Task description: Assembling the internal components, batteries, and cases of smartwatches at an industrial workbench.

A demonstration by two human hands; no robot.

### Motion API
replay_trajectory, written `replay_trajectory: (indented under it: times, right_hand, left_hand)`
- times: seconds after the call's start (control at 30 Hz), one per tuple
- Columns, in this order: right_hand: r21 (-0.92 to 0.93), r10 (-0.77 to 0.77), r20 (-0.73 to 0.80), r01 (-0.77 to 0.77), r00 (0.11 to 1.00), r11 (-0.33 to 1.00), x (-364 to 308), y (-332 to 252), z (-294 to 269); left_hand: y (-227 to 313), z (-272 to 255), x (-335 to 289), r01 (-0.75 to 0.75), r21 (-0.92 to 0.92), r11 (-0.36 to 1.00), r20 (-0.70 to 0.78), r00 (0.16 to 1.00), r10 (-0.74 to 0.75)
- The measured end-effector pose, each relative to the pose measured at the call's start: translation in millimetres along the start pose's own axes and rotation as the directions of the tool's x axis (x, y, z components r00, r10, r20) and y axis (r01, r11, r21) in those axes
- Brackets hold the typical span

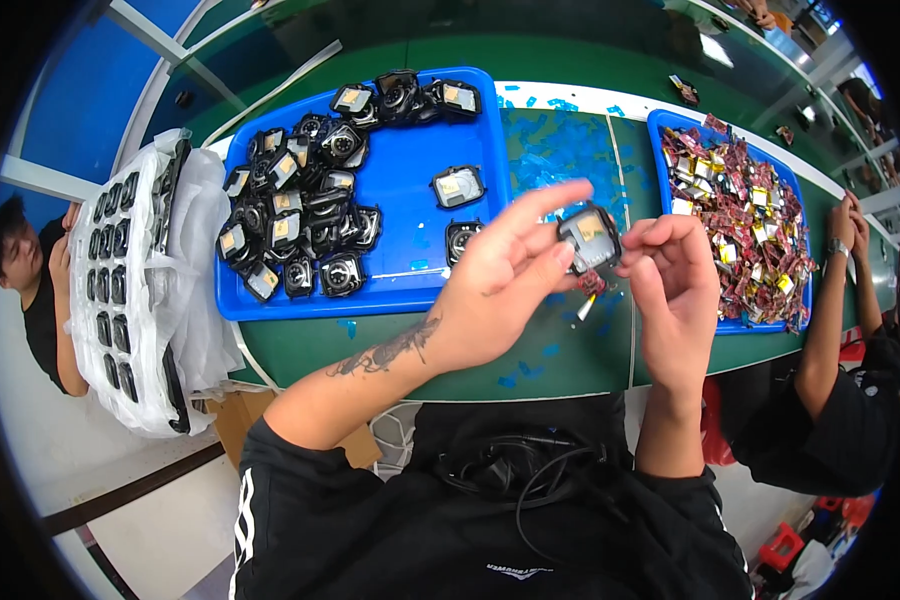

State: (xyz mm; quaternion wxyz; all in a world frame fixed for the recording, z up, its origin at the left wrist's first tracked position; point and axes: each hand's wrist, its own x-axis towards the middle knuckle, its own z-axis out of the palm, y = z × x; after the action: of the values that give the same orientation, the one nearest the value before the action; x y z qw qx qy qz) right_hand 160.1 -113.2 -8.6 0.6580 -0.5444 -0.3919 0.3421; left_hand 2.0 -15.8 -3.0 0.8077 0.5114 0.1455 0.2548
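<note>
Bright light; white glare on far green surface (590,60); edges bowed, rim black.

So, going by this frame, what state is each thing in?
Left hand: gripping the watch case
Watch case: held up, gold patch showing
Right hand: fingers curled beside the case; grip unclear
Left blue tray: partly filled with black cases
Right blue tray: heaped with red and yellow parts
Blue scraps: scattered on the green table
</note>
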Motion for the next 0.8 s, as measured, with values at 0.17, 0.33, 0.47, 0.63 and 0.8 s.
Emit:
replay_trajectory:
  times: [0.17,0.33,0.47,0.63,0.8]
  right_hand:
    - [0.117,0.175,0.117,-0.188,0.978,0.975,-13,1,3]
    - [0.031,0.062,0.094,-0.065,0.994,0.997,-13,-2,0]
    - [0.145,0.074,0.008,-0.074,0.997,0.987,-14,-10,4]
    - [-0.419,-0.393,0.227,0.454,0.891,0.786,-12,-14,-4]
    - [0.081,-0.062,0.026,0.06,0.998,0.995,-27,-18,-1]
  left_hand:
    - [-6,6,2,-0.177,-0.007,0.984,-0.109,0.978,0.175]
    - [-8,-8,-1,-0.175,0.432,0.885,0.0,0.981,0.195]
    - [0,-7,-2,-0.383,0.759,0.526,0.19,0.904,0.384]
    - [1,-11,-1,-0.363,0.77,0.524,0.175,0.911,0.374]
    - [-1,-10,-1,-0.554,0.774,0.307,0.375,0.791,0.484]
